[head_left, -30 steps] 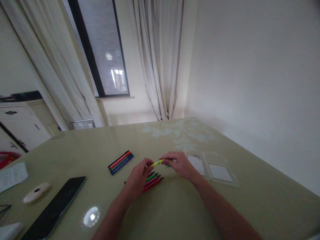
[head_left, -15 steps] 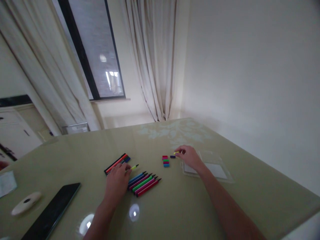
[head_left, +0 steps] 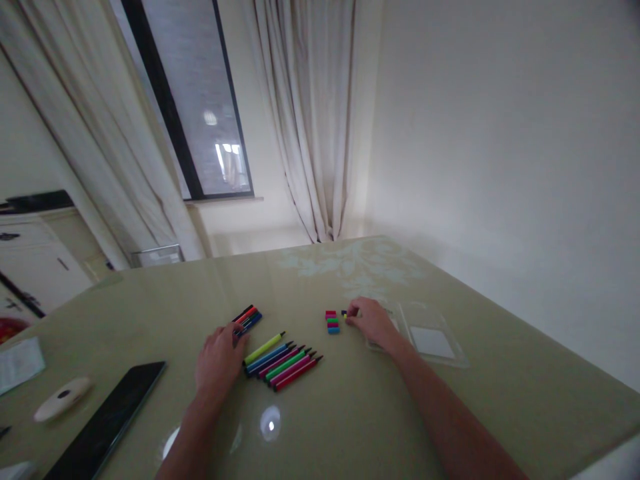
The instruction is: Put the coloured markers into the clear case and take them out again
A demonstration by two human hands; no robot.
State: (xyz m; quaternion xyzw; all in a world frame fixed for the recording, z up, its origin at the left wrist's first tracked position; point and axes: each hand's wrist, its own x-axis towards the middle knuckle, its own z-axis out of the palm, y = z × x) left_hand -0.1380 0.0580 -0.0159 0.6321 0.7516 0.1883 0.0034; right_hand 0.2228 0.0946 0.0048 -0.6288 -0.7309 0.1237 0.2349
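Observation:
My left hand (head_left: 220,357) is at the near ends of a small group of markers (head_left: 249,318) in black, orange-red and blue. Its thumb and forefinger are apart beside them, while the other fingers are partly hidden. To its right, a yellow marker (head_left: 264,349) lies uncapped at the end of a slanted row of markers (head_left: 287,367) in blue, purple, green, pink and red. Between the fingertips of my right hand (head_left: 370,320) is a small yellow marker cap (head_left: 345,316), low at the table beside a dark blue cap (head_left: 343,312). Several coloured caps (head_left: 333,322) stand lined up just left.
Beneath and beyond my right forearm lies an open clear plastic case (head_left: 457,357) with a white insert (head_left: 433,341). A black tablet-like slab (head_left: 107,420), a whitish oval object (head_left: 63,399) and a pale sheet (head_left: 20,365) occupy the left side. The wall borders the table's right edge.
My left hand has let go of the yellow marker, which now lies with the row, and has moved left to the other group. My right hand has lowered the yellow cap beside the dark blue one.

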